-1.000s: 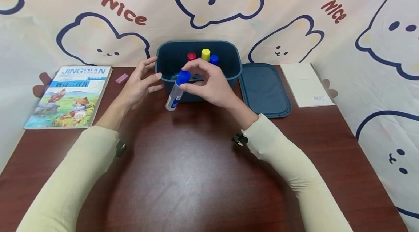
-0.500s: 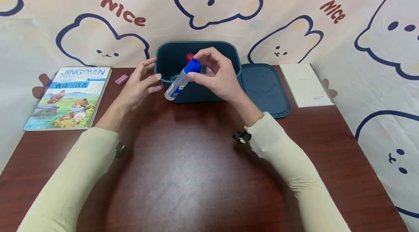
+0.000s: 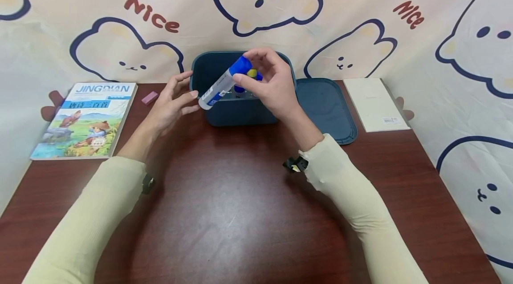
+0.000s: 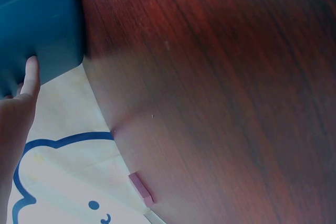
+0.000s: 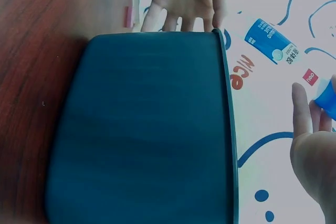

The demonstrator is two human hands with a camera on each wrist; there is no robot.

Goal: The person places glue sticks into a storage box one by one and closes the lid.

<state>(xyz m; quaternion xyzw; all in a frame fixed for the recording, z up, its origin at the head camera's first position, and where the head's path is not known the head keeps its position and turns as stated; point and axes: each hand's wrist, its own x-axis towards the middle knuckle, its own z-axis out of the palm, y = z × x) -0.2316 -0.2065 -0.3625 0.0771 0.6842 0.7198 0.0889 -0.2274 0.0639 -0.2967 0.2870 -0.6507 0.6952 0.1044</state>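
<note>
My right hand point(image 3: 276, 81) pinches a liquid glue bottle point(image 3: 219, 91) by its blue cap between thumb and fingers. The clear bottle is tilted, its base pointing down to the left, and it overlaps the front rim of a dark blue plastic bin point(image 3: 240, 114) in the head view. "Liquid glue" reads on its blue label point(image 5: 270, 40) in the right wrist view. Along the bin's left side my left hand point(image 3: 170, 102) rests with loosely spread fingers; a fingertip point(image 4: 32, 61) touches the wall. Inside the bin a yellow cap point(image 3: 251, 73) shows beside blue ones, partly hidden by the right hand.
The bin's flat lid point(image 3: 326, 110) lies to its right, with a cream notebook point(image 3: 374, 103) beyond. On the left are a pink eraser point(image 3: 150, 98) and a picture-covered book point(image 3: 84, 119). A printed cloth point(image 3: 276, 8) hangs behind the brown table point(image 3: 224, 213).
My right hand has raised the glue bottle and moved it away and rightward, over the bin's front rim, tilting it flatter. The left hand has stayed at the bin's side.
</note>
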